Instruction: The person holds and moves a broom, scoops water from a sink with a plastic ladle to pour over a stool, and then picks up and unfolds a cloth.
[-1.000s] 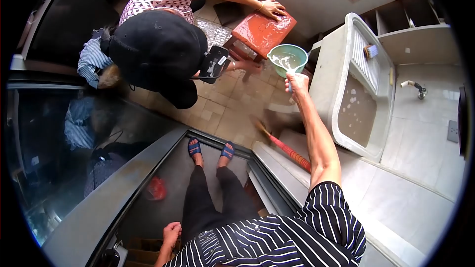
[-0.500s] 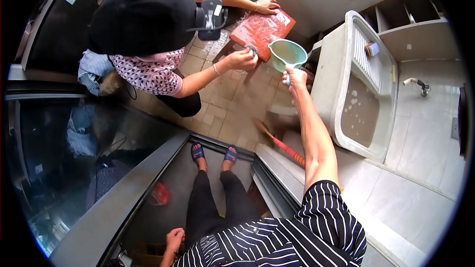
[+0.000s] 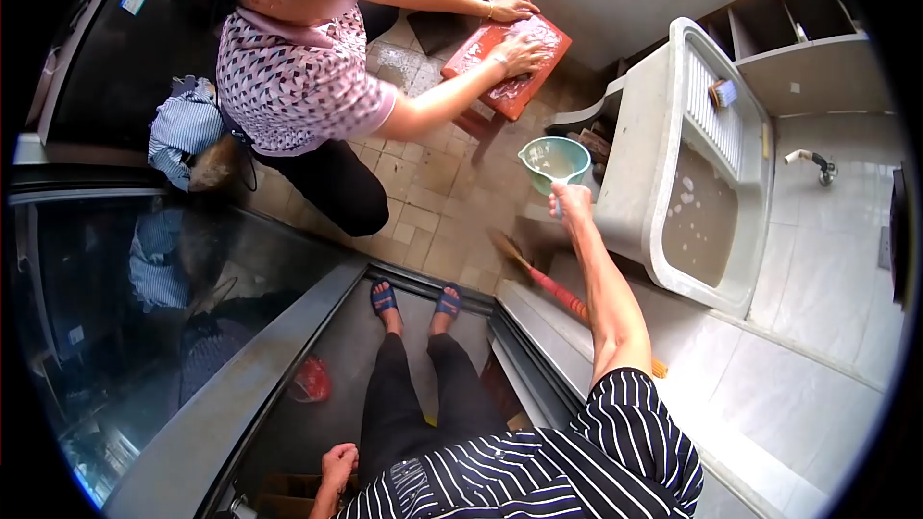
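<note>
My right hand grips the handle of a pale green water dipper, held out over the tiled floor beside the sink. Some liquid shows inside the dipper. Just past it stands a small red stool with a wet, sudsy top. A co-worker's two hands rest on that stool, one near its far edge and one across the middle. Down by my left side, my left hand hangs with its fingers curled in, and I see nothing in it.
A concrete sink with cloudy water stands on the right, a scrub brush on its ribbed board. A broom leans near my right arm. My feet are behind a door track. A crouching co-worker is ahead left.
My right hand has drawn the dipper back from the stool, towards me. The co-worker has raised and turned their head, and their nearer hand has moved from the stool's edge onto its top.
</note>
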Tool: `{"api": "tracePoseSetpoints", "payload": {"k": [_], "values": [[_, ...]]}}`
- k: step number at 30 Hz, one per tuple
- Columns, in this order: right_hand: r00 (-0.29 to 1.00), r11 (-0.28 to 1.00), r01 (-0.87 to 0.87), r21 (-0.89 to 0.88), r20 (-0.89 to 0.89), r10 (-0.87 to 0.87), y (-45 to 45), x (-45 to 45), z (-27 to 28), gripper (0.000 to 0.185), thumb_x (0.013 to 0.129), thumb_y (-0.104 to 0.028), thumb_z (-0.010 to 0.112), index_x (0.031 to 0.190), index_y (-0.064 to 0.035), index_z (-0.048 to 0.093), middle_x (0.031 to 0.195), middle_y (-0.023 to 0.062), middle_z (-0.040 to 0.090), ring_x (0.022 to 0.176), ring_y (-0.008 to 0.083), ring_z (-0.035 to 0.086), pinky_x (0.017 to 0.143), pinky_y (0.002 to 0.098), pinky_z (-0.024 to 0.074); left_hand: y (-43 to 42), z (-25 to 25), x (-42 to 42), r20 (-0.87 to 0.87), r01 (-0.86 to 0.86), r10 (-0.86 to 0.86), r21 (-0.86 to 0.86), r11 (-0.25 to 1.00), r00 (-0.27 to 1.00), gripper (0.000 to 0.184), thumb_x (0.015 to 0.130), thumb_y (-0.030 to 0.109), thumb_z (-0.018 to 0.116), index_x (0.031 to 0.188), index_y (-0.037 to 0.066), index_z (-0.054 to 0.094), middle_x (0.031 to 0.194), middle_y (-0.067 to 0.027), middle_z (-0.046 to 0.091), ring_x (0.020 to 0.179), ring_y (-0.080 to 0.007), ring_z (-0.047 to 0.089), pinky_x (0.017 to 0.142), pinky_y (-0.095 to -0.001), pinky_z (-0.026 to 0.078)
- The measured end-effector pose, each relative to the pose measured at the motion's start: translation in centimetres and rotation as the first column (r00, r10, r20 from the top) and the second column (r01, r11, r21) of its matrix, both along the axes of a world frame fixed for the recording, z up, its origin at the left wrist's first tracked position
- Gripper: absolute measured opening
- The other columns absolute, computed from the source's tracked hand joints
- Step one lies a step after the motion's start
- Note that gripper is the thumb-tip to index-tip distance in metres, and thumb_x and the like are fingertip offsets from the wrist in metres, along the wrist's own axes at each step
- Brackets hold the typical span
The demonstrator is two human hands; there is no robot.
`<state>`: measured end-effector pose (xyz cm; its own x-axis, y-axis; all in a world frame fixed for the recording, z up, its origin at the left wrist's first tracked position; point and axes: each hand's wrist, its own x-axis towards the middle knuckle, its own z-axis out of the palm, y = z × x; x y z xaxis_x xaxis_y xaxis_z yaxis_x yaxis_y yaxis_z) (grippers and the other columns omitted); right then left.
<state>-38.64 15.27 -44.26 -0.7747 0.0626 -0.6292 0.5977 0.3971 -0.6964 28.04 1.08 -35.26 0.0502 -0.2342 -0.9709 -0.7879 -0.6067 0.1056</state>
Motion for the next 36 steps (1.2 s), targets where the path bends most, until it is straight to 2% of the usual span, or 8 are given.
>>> {"api": "tracePoseSetpoints", "payload": {"k": [6,9,12,18,26,32,34,36], "values": [[0.985,0.984,-0.117,0.132,-0.111,0.132,-3.1,-3.2,0.4,0.013,0.073,-0.008,0.058,0.067,0.0031,0.057,0.057,0.0089,0.056,0.042,0.0140,0.051,0.034,0.0272,0.0417,0.0,0.3,-0.8,-0.024,0.017,-0.018,-0.012,1.000,1.000,0.022,0.080,0.011,0.059,0.098,-0.001,0.060,0.075,-0.0041,0.060,0.062,-0.0100,0.055,0.058,-0.0219,0.046],[0.977,0.992,-0.087,0.096,-0.184,0.104,-3.5,-4.7,0.2,0.014,0.075,-0.010,0.059,0.068,0.0019,0.057,0.057,0.0082,0.056,0.042,0.0131,0.051,0.035,0.0263,0.0422,0.0,0.6,-1.3,-0.020,0.003,-0.003,-0.013,1.000,1.000,0.022,0.080,0.011,0.059,0.098,-0.001,0.060,0.073,-0.0034,0.060,0.061,-0.0093,0.054,0.057,-0.0214,0.045],[0.981,0.997,-0.008,-0.079,-0.196,-0.007,-2.6,-4.7,-0.5,0.013,0.076,-0.012,0.060,0.072,0.0004,0.058,0.060,0.0063,0.056,0.044,0.0120,0.051,0.035,0.0249,0.0420,0.1,0.8,-1.6,-0.012,-0.004,0.004,-0.013,1.000,1.000,0.021,0.080,0.011,0.059,0.097,-0.001,0.060,0.073,-0.0027,0.059,0.060,-0.0090,0.053,0.056,-0.0214,0.045],[0.994,0.998,0.026,-0.060,-0.101,-0.032,0.4,-2.1,-1.2,0.013,0.077,-0.011,0.061,0.073,0.0002,0.058,0.062,0.0067,0.056,0.046,0.0120,0.051,0.036,0.0247,0.0422,0.4,0.3,-1.4,-0.007,0.007,-0.007,-0.003,1.000,1.000,0.021,0.079,0.012,0.059,0.097,0.000,0.060,0.074,-0.0021,0.059,0.061,-0.0091,0.053,0.057,-0.0215,0.045],[1.000,0.999,-0.006,-0.037,0.019,0.007,3.0,2.3,-3.2,0.010,0.073,-0.008,0.058,0.069,0.0000,0.056,0.056,0.0066,0.054,0.042,0.0128,0.050,0.035,0.0256,0.0410,0.3,0.0,-1.0,-0.011,0.032,-0.032,0.013,0.999,0.999,0.023,0.079,0.013,0.060,0.099,0.000,0.060,0.076,-0.0027,0.060,0.063,-0.0094,0.054,0.058,-0.0221,0.046],[0.996,0.995,-0.092,0.032,-0.006,0.092,1.3,1.4,-4.6,0.011,0.074,-0.008,0.057,0.069,0.0019,0.055,0.056,0.0075,0.054,0.040,0.0131,0.050,0.032,0.0266,0.0418,-0.4,0.7,-1.7,-0.002,0.043,-0.043,0.012,0.999,0.999,0.022,0.081,0.012,0.059,0.099,0.001,0.060,0.078,-0.0037,0.061,0.066,-0.0102,0.056,0.060,-0.0223,0.047],[0.991,0.985,-0.136,0.110,-0.005,0.137,-0.4,0.5,-3.0,0.012,0.076,-0.008,0.057,0.070,0.0029,0.056,0.057,0.0077,0.055,0.040,0.0135,0.051,0.032,0.0275,0.0424,-0.6,0.8,-1.8,0.001,0.058,-0.058,0.009,0.998,0.998,0.022,0.081,0.012,0.059,0.100,0.001,0.060,0.080,-0.0040,0.061,0.066,-0.0103,0.056,0.061,-0.0223,0.047],[0.988,0.986,-0.140,0.088,-0.054,0.145,-0.9,-0.2,-3.4,0.012,0.077,-0.009,0.057,0.073,0.0027,0.056,0.058,0.0075,0.056,0.042,0.0129,0.051,0.033,0.0265,0.0424,-0.7,0.8,-1.8,0.005,0.072,-0.072,0.015,0.997,0.997,0.022,0.081,0.012,0.059,0.100,0.001,0.060,0.081,-0.0041,0.061,0.067,-0.0103,0.056,0.061,-0.0224,0.048]]}}
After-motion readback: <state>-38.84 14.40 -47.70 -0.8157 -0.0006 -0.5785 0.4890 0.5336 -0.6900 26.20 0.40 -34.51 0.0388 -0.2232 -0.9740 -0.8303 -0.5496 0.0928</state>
